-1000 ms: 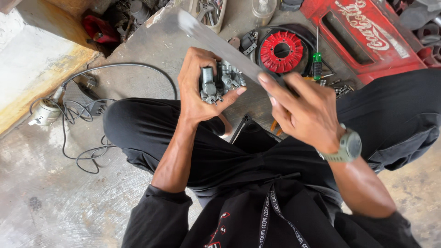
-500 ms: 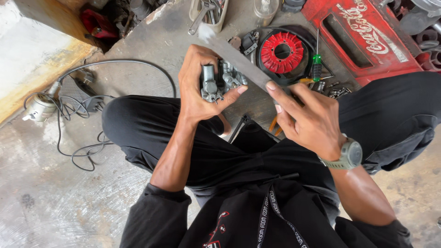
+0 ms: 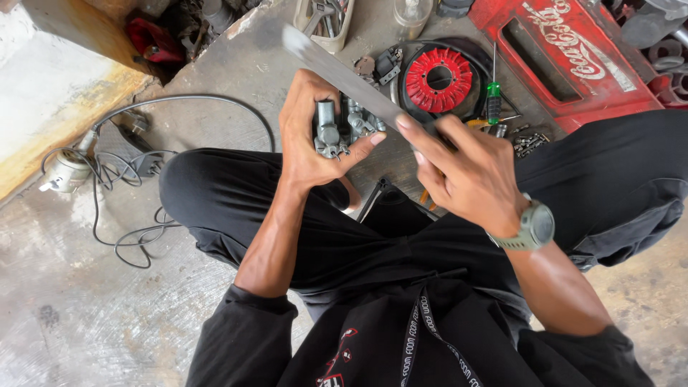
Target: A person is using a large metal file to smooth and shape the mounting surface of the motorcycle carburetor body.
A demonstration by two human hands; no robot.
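Fingers, left: I see the left hand [image 3: 315, 140] curled around a small grey metal engine part [image 3: 337, 129], thumb pressed along its lower edge, fingers wrapped behind it.
Fingers, right: the right hand [image 3: 469, 175] is closed on one end of a long flat metal blade [image 3: 344, 75], index finger stretched along it; the far end is blurred.
Where the part sits: held up over the lap, above the black trousers [image 3: 236, 208], with the blade crossing just behind its upper side; I cannot tell whether they touch.
Biggest risk: I judge the blade could skid off the hard metal and run into the left thumb, since that thumb lies right under it.
Next risk: the part could twist out of a one-handed hold and drop onto the concrete floor [image 3: 79, 287].
Smaller risk: loose screws [image 3: 529, 141] near the red wheel [image 3: 439, 79] could scatter if a knee shifts.
Look of the part: dull cast grey, knobbly, with a round cylinder on top and small fittings; it looks heavy and awkward to hold.
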